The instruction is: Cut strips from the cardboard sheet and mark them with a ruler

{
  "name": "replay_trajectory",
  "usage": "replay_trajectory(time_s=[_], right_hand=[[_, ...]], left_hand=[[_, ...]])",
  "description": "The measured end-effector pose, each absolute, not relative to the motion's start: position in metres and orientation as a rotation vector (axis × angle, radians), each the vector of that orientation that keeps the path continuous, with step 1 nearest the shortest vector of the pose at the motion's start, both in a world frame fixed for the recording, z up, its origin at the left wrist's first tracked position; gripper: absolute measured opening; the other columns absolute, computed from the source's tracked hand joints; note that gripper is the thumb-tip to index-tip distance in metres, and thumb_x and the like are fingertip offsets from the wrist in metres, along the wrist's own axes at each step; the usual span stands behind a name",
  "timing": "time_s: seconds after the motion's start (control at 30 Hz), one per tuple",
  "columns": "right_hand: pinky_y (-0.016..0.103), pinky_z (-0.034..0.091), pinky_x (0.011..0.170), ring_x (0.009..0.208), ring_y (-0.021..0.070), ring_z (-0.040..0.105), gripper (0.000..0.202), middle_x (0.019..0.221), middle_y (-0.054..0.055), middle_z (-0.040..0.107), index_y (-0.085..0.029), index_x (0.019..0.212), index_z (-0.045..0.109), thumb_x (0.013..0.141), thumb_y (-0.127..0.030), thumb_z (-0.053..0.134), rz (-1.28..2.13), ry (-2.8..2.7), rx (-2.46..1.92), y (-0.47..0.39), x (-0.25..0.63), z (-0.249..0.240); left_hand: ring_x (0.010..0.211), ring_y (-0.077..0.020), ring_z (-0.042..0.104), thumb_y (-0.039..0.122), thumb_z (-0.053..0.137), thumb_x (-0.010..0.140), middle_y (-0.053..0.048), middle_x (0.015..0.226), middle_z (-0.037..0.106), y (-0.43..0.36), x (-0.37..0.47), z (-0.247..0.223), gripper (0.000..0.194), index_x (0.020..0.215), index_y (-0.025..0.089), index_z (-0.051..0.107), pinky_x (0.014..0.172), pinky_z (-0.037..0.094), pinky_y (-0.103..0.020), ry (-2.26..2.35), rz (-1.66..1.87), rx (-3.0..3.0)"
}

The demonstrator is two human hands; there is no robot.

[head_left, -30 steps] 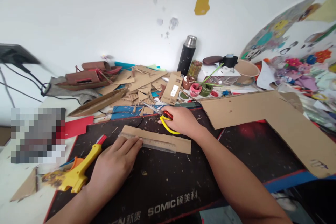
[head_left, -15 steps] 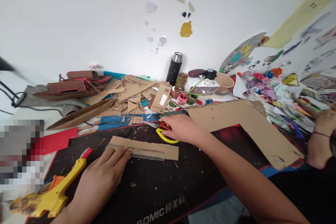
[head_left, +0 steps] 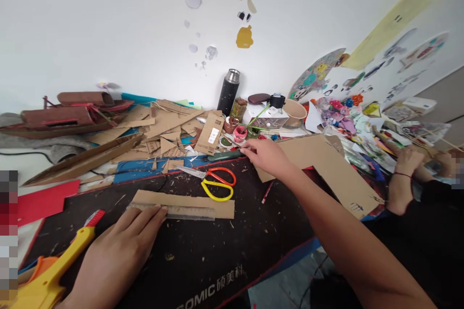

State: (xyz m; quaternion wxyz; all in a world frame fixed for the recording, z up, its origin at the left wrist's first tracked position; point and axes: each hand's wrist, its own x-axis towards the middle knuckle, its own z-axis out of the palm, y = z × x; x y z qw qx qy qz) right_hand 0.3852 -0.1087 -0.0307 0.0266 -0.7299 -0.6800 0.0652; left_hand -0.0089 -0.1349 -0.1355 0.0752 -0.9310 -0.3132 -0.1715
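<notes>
My left hand (head_left: 121,244) presses a clear ruler (head_left: 192,213) down onto a strip of brown cardboard (head_left: 224,206) on the dark mat, fingers together. Farther back, my right hand (head_left: 266,155) reaches to the near edge of the clutter, thumb and fingertips closed beside a dark green tool (head_left: 223,155). What sits between those fingertips, if anything, I cannot make out. A pair of scissors (head_left: 213,181) with one red and one yellow handle lies between my hands, blades partly apart. A pencil (head_left: 267,192) lies partly under the large cardboard piece.
A yellow glue gun (head_left: 58,270) is at the left. Cardboard scraps (head_left: 170,128), a cardboard boat hull (head_left: 87,159) and a brown model boat (head_left: 68,113) fill the back left. A black flask (head_left: 228,91) and paint jars (head_left: 240,133) stand behind. An L-shaped cardboard piece (head_left: 326,169) lies right.
My right hand has left the scissors and moved back and right toward the dark green tool. The scissors now lie free on the mat. My left hand stays on the ruler; the view has shifted right.
</notes>
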Motion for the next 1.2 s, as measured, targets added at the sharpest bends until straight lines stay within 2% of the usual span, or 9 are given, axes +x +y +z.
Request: replay_trajectory(time_s=[0.2,0.27,0.37,0.47,0.57,0.63,0.73,0.93,1.2], right_hand=[[0.03,0.045,0.076,0.101,0.0275,0.077,0.019,0.107,0.009,0.085,-0.022,0.118,0.077,0.107,-0.032,0.066,0.376,-2.417,-2.43,-0.157,0.399,-0.024],[0.03,0.047,0.075,0.099,0.0284,0.079,0.018,0.107,0.01,0.084,-0.022,0.114,0.077,0.107,-0.03,0.063,0.411,-2.452,-2.496,-0.173,0.401,-0.022],[0.031,0.049,0.075,0.104,0.0314,0.08,0.025,0.112,0.014,0.083,-0.021,0.127,0.072,0.106,-0.022,0.059,0.431,-2.498,-2.528,-0.192,0.403,-0.025],[0.031,0.049,0.071,0.097,0.0329,0.081,0.034,0.103,0.017,0.083,-0.017,0.135,0.065,0.104,-0.014,0.052,0.356,-2.547,-2.564,-0.202,0.402,-0.033],[0.031,0.047,0.065,0.085,0.033,0.081,0.039,0.089,0.016,0.081,-0.014,0.137,0.061,0.101,-0.005,0.048,0.291,-2.617,-2.574,-0.205,0.4,-0.043],[0.031,0.046,0.063,0.083,0.0328,0.081,0.041,0.087,0.015,0.081,-0.013,0.136,0.06,0.098,-0.002,0.048,0.265,-2.648,-2.566,-0.207,0.399,-0.046],[0.031,0.044,0.061,0.082,0.0322,0.081,0.033,0.089,0.015,0.081,-0.013,0.132,0.061,0.102,-0.006,0.049,0.271,-2.661,-2.541,-0.21,0.398,-0.046],[0.031,0.043,0.061,0.089,0.0276,0.08,0.024,0.111,0.013,0.081,-0.017,0.124,0.067,0.108,-0.013,0.05,0.37,-2.72,-2.341,-0.219,0.396,-0.049],[0.029,0.045,0.069,0.094,0.0261,0.079,0.024,0.112,0.012,0.082,-0.019,0.125,0.071,0.112,-0.022,0.05,0.379,-2.653,-2.322,-0.214,0.406,-0.053]], left_hand=[[0.105,-0.0342,0.075,0.014,0.042,0.098,-0.012,0.119,0.083,-0.132,-0.014,-0.136,0.049,0.124,0.018,0.084,0.08,0.066,-0.042,-0.897,-0.46,-2.807],[0.107,-0.0348,0.075,0.015,0.043,0.099,-0.013,0.121,0.083,-0.133,-0.015,-0.137,0.048,0.128,0.017,0.082,0.081,0.066,-0.042,-0.891,-0.445,-2.821],[0.106,-0.0352,0.075,0.015,0.043,0.099,-0.014,0.12,0.083,-0.134,-0.014,-0.137,0.048,0.128,0.017,0.082,0.081,0.066,-0.043,-0.896,-0.47,-2.841],[0.103,-0.0354,0.075,0.015,0.041,0.1,-0.015,0.116,0.083,-0.135,-0.011,-0.133,0.048,0.124,0.016,0.083,0.079,0.065,-0.044,-0.903,-0.511,-2.832],[0.101,-0.0353,0.075,0.015,0.042,0.101,-0.016,0.114,0.083,-0.135,-0.01,-0.129,0.046,0.124,0.013,0.082,0.077,0.064,-0.043,-0.884,-0.505,-2.807],[0.101,-0.0349,0.075,0.016,0.044,0.102,-0.016,0.115,0.083,-0.135,-0.01,-0.129,0.044,0.124,0.012,0.081,0.077,0.063,-0.042,-0.865,-0.501,-2.809],[0.102,-0.0347,0.074,0.017,0.043,0.102,-0.014,0.116,0.083,-0.135,-0.011,-0.129,0.044,0.124,0.016,0.081,0.078,0.063,-0.042,-0.892,-0.516,-2.821],[0.106,-0.0363,0.074,0.022,0.042,0.102,-0.013,0.117,0.083,-0.135,-0.011,-0.132,0.045,0.126,0.021,0.08,0.08,0.065,-0.048,-1.015,-0.533,-2.891],[0.105,-0.0356,0.075,0.021,0.044,0.102,-0.014,0.115,0.082,-0.136,-0.009,-0.131,0.043,0.124,0.022,0.08,0.078,0.064,-0.045,-1.014,-0.55,-2.878]])
